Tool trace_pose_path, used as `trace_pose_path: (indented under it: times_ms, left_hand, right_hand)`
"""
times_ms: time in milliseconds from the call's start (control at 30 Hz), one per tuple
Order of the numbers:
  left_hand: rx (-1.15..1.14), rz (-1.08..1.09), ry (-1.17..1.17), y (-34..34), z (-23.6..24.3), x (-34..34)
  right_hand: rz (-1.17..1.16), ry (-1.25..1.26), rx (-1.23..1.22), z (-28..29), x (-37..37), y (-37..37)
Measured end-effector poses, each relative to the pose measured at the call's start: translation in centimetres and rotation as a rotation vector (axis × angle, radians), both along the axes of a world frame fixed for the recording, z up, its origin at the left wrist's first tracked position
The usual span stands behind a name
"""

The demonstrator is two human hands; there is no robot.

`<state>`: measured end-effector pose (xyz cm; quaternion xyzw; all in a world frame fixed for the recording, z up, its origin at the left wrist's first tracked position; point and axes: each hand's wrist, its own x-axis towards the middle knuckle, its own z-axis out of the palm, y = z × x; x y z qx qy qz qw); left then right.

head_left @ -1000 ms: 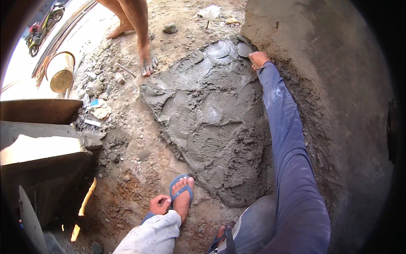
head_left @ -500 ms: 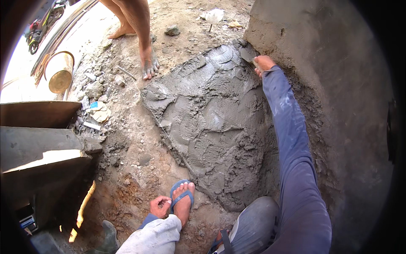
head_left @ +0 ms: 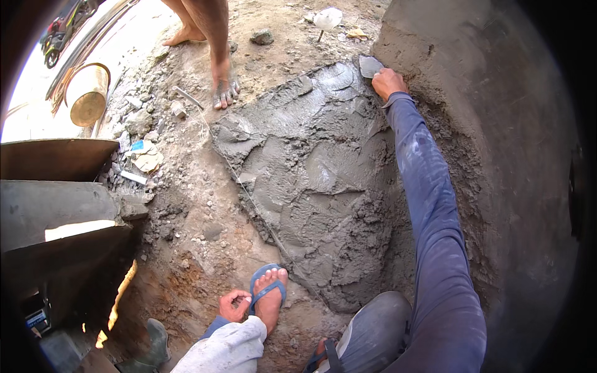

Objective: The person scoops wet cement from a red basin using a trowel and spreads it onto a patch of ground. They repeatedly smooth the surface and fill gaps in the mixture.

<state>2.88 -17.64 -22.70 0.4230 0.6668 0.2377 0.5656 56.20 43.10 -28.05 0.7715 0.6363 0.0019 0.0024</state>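
A slab of wet grey mortar spreads over the ground in front of me, its surface ridged and smeared. At its far right corner, beside the wall, my right hand is closed round a trowel, the handle hidden in my fingers. The pale trowel blade sticks out to the left of the hand, at the mortar's edge. My left hand rests low beside my sandalled foot, fingers curled in with nothing visible in them. A thin string runs along the mortar's left edge.
A rough wall rises on the right. Another person's bare foot stands by the mortar's far left edge. Rubble, a bucket and concrete blocks lie to the left. A white cup-like object on a stick stands beyond.
My right hand has shifted slightly with the trowel, whose blade has turned and now shows a paler face at the far corner. My left hand stays by my foot.
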Motion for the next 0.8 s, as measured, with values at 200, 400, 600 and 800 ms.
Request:
trace_pose_path:
  times_ms: [200, 400, 600, 800]
  left_hand:
    - [-0.038, -0.011, -0.070, 0.0, -1.4, 0.4]
    - [0.000, 0.031, 0.004, -0.3, 0.1, -0.4]
    - [-0.025, -0.048, -0.040, 0.6, -0.1, 1.4]
    - [-0.048, 0.003, -0.061, -0.5, -1.2, 0.4]
  right_hand:
    - [0.115, 0.049, -0.129, 0.3, 4.3, 3.0]
    - [-0.450, 1.096, -0.326, 6.7, -4.5, -3.5]
    - [-0.721, 1.425, -0.100, 7.2, -4.3, -9.2]
    - [-0.488, 1.189, -0.169, 8.9, -6.6, -7.7]
